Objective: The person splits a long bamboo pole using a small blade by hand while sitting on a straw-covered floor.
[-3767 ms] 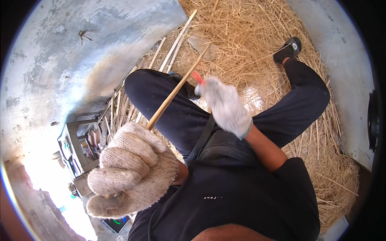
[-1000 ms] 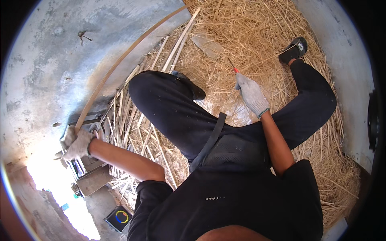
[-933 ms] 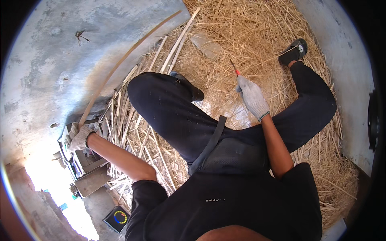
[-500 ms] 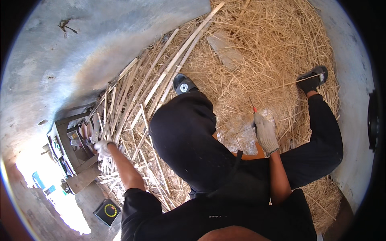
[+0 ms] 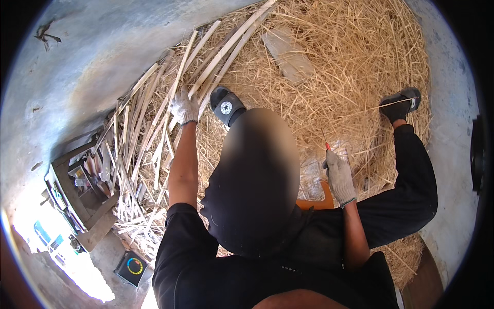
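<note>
My left hand [image 5: 184, 106], in a pale knit glove, is closed on a long, pale bamboo strip [image 5: 186, 56] at the edge of a strip pile, just left of my slippered foot. The strip slants up toward the wall; how the fingers wrap round it is partly hidden. My right hand [image 5: 339, 175], also gloved, is closed round the red handle of a slim knife [image 5: 327, 146]. Its thin dark blade points up and away over the shavings, touching no strip. Below this hand, an orange plastic seat edge [image 5: 323, 200] shows beside my thigh.
Straw-like shavings [image 5: 355, 62] cover the floor, with a flat grey slab [image 5: 288, 55] lying among them. Long strips [image 5: 139, 118] pile along the left wall. A wooden cabinet [image 5: 98, 226] and a black box with a coloured light ring [image 5: 131, 268] stand at lower left.
My left hand has moved up and right from the strips beside the cabinet to a long strip near my foot. My left knee has shifted right. The right hand with the knife hardly moved.
</note>
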### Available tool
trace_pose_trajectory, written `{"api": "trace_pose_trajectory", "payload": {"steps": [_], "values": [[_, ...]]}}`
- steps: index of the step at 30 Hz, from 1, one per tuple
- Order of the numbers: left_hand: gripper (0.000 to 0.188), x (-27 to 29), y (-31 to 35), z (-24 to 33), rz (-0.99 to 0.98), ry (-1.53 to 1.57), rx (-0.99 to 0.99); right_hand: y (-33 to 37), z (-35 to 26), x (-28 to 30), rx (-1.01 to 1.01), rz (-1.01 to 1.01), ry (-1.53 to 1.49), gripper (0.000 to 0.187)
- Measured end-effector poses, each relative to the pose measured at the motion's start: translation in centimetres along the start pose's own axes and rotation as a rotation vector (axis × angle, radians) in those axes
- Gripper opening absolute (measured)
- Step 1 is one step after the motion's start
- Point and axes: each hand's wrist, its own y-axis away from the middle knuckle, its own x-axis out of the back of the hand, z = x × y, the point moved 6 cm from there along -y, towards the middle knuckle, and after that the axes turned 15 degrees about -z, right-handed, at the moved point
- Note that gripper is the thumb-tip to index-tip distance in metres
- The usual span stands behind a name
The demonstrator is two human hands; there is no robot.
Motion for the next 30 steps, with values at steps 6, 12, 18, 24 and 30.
{"api": "trace_pose_trajectory", "payload": {"steps": [6,12,18,24,30], "values": [[0.050,-1.0,0.0,-2.5,-0.022,0.041,-0.145,-0.4,-0.5,-0.7,0.053,0.001,0.013,0.072],[0.043,2.7,-1.1,-1.3,0.126,0.137,-0.139,0.2,-0.1,-0.1,0.017,0.013,0.014,0.070],[0.043,-0.2,-5.1,-2.3,0.019,-0.269,-0.105,0.0,-1.0,0.2,-0.015,-0.034,0.090,0.062],[0.034,4.9,-2.9,-0.5,0.154,-0.235,-0.357,0.3,-0.8,0.4,0.030,-0.023,0.056,0.059],[0.040,18.0,2.4,-0.2,0.480,0.110,-0.609,0.2,-0.5,-0.2,0.160,-0.006,0.159,0.053]]}}
